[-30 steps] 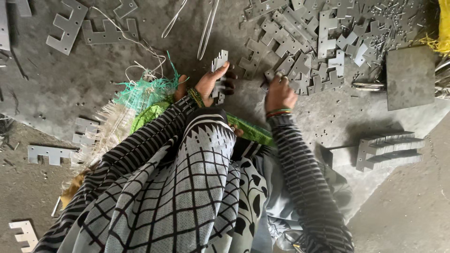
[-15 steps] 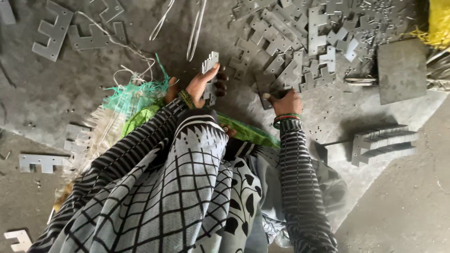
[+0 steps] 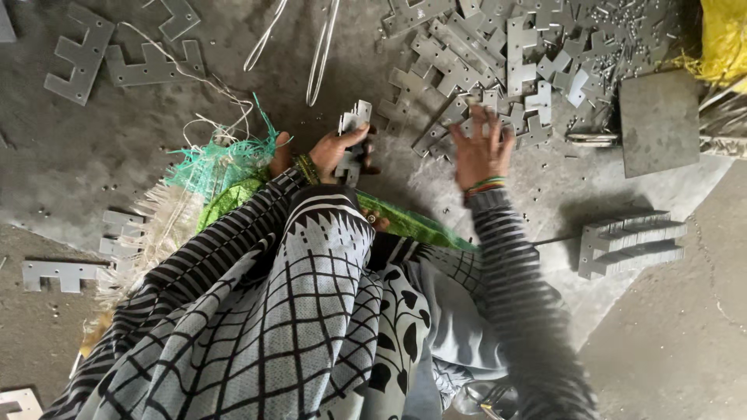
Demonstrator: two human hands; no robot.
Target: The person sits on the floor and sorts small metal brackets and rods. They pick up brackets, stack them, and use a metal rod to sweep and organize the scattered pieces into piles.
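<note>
Here, in the head view, your left hand point(image 3: 331, 149) is grasping a small stack of metal plates point(image 3: 352, 136), while your right hand point(image 3: 478, 148), released with spread fingers, touches the plate pile point(image 3: 482, 62) on the floor. You seem to be gathering; next calls for pinching one plate.

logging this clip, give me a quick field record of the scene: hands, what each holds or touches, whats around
setting: grey concrete floor, seen from above
left hand: grips a small stack of flat metal cutouts, held upright
right hand: open, fingers spread, reaching into the loose pile of metal cutouts; blurred, so contact is unclear
neat stack of cutouts: on the floor to the person's right
square metal plate: beside the pile
green netting: by the left wrist
wire loops: on the floor above the hands
yellow sack: top right corner
</note>
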